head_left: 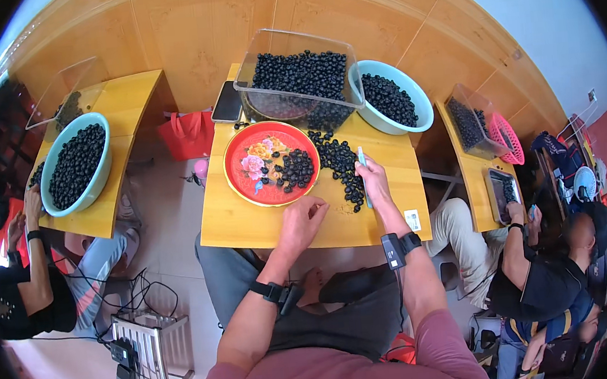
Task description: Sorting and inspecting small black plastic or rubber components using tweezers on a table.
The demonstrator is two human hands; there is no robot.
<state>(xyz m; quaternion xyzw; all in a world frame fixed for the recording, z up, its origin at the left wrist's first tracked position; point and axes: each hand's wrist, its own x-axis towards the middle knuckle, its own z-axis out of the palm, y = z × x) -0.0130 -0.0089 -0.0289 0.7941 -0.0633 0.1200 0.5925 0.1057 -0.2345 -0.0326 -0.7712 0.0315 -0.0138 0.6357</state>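
Observation:
My left hand [302, 223] is just in front of a red round tray [243, 187] with a yellow rim and a flower print. Its fingers are curled together, and whatever they may hold is hidden. My right hand [376, 182] grips a slim pale-blue, pen-like tool [361, 157], its tip pointing away from me. Small dark round pieces [295, 170], like nuts or berries, lie in the right part of the tray. A loose heap of the same pieces [340, 163] spreads on the yellow table [263, 227] between the tray and my right hand.
Behind the tray stand a clear plastic bin [299, 94] and a pale-blue basin [421, 105], both holding dark pieces. A phone [227, 102] lies at the back left. People work at side tables; a metal stool [160, 346] with cables stands at lower left.

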